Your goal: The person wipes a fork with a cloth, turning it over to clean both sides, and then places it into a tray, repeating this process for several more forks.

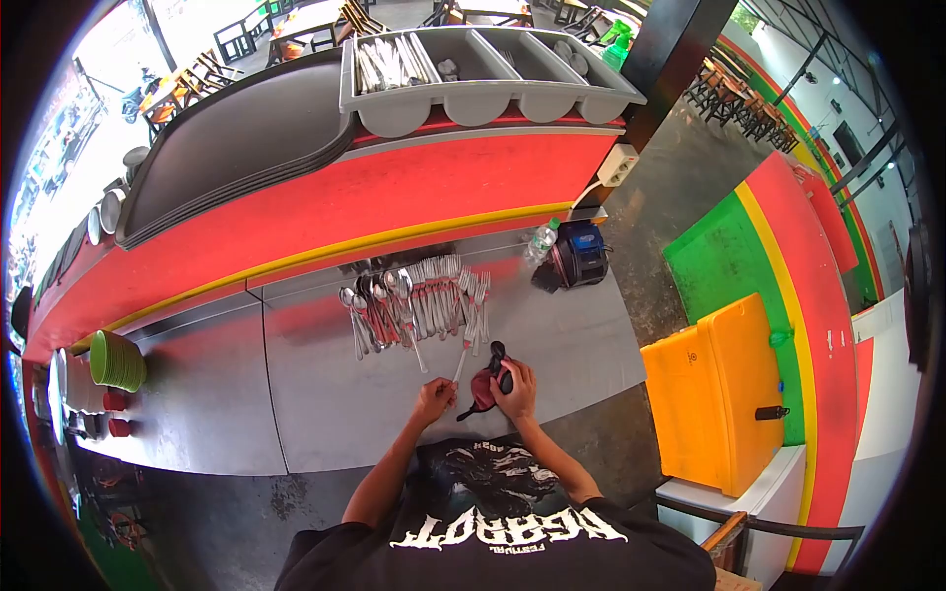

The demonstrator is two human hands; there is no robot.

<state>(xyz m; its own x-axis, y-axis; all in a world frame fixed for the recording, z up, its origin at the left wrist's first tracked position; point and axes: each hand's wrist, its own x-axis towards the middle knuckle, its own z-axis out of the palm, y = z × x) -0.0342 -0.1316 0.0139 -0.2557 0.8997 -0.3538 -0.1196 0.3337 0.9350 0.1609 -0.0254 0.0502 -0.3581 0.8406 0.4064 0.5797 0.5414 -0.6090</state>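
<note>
Low over the grey metal counter, my left hand (435,402) pinches a slim silver piece of cutlery (461,361). Its far end overlaps the row of forks (440,295) in this view, so I cannot tell its kind. To the left of the forks lie several spoons (374,307), side by side with their handles toward me. One spoon (410,320) sticks out farther than the others. My right hand (515,389) is closed on a bunched dark red cloth (482,390) with black parts, resting on the counter close to my left hand.
A clear plastic bottle (541,241) and a dark blue-black bag (581,254) stand at the counter's back right. Green bowls (116,360) are stacked at the left. Above, the red ledge holds a grey cutlery tray (493,103) and stacked black trays (236,138). An orange cooler box (714,394) stands right.
</note>
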